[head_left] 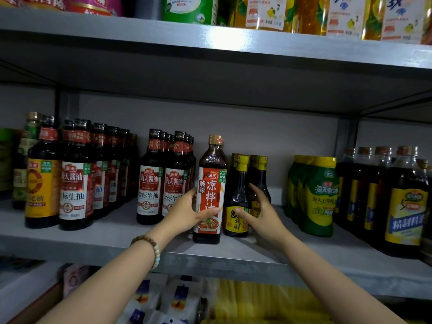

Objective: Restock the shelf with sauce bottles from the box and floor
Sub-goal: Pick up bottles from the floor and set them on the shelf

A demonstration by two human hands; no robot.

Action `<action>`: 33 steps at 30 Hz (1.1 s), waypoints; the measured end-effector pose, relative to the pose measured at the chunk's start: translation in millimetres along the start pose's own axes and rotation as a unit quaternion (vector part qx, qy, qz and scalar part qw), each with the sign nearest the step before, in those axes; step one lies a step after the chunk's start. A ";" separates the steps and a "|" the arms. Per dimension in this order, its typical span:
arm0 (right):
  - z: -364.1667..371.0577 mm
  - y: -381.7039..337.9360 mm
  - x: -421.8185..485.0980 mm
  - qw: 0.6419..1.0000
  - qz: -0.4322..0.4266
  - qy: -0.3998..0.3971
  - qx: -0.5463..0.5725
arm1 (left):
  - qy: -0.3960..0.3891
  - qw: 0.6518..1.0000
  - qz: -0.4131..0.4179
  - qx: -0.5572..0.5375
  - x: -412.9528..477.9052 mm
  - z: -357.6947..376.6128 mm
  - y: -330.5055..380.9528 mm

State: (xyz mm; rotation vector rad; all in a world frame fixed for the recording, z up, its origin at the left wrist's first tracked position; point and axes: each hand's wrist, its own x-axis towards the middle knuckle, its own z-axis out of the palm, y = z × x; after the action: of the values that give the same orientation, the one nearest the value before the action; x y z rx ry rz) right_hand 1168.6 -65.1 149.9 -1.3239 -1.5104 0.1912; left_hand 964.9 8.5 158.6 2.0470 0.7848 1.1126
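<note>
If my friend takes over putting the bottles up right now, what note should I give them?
Left hand: grips the red-label bottle, which stands upright at the front of the shelf.
Right hand: holds the front yellow-cap bottle right beside it, thumb in front, fingers behind.
Done: the red-label bottle is on the shelf, next to rows of soy sauce bottles.
Left: probably line both up and let go. The box and floor are out of view, so I cannot tell how many bottles remain.
</note>
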 end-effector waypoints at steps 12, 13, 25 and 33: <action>-3.6 8.1 27.0 1.000 0.005 -0.027 -0.002 | 0.025 0.998 -0.057 0.030 58.8 19.2 -14.8; -3.8 10.1 28.0 1.000 0.009 -0.027 0.003 | 0.034 0.997 -0.064 0.023 63.5 23.3 -16.0; -2.7 16.9 24.8 0.999 0.016 -0.029 0.032 | 0.074 0.996 -0.030 -0.041 83.3 32.3 -25.2; -1.9 14.4 25.1 0.999 0.013 -0.028 0.025 | 0.135 0.984 -0.043 0.108 101.2 39.0 -19.9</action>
State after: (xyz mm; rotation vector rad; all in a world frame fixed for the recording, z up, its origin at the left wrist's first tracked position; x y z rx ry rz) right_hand 1183.6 -40.9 155.4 -1.3073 -1.5261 0.2831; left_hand 1041.3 86.5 174.3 2.0372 1.1619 1.3216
